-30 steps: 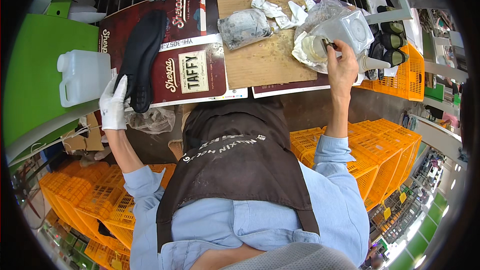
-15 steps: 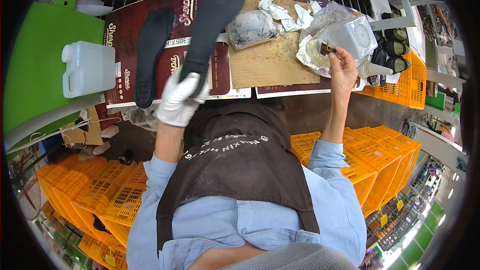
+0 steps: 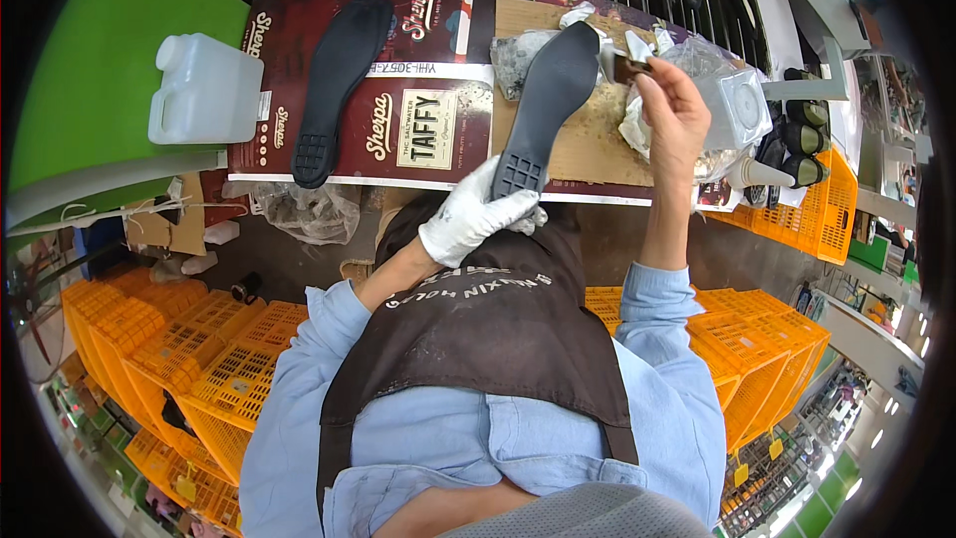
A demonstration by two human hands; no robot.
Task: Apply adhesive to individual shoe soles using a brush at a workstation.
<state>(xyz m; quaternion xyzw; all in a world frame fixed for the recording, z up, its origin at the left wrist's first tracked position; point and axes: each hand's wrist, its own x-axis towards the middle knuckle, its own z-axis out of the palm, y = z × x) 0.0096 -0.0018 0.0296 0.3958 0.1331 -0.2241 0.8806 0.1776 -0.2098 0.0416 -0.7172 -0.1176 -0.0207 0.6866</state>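
My left hand [image 3: 473, 214], in a white glove, grips a black shoe sole [image 3: 553, 90] by its heel end. The sole is tilted up over the board, and its toe points away to the right. My bare right hand [image 3: 679, 110] pinches a small brown brush [image 3: 624, 68] between thumb and fingers. The brush's pale tip is at the right edge of the sole's toe; I cannot tell whether they touch. A second black sole [image 3: 339, 85] lies on the dark red printed cardboard [image 3: 438, 40] to the left.
A white jug [image 3: 204, 90] stands on the green surface [image 3: 90, 70] at left. Crumpled white wrapping [image 3: 634, 130] and a clear plastic container [image 3: 737, 105] are beside my right hand. A wrapped grey block [image 3: 513, 65] sits behind the held sole. Orange crates [image 3: 762, 339] flank me.
My left hand has brought the sole right and lower, turning its toe toward my right hand. My right hand has lifted the brush out of the white-wrapped pot and moved it to the sole.
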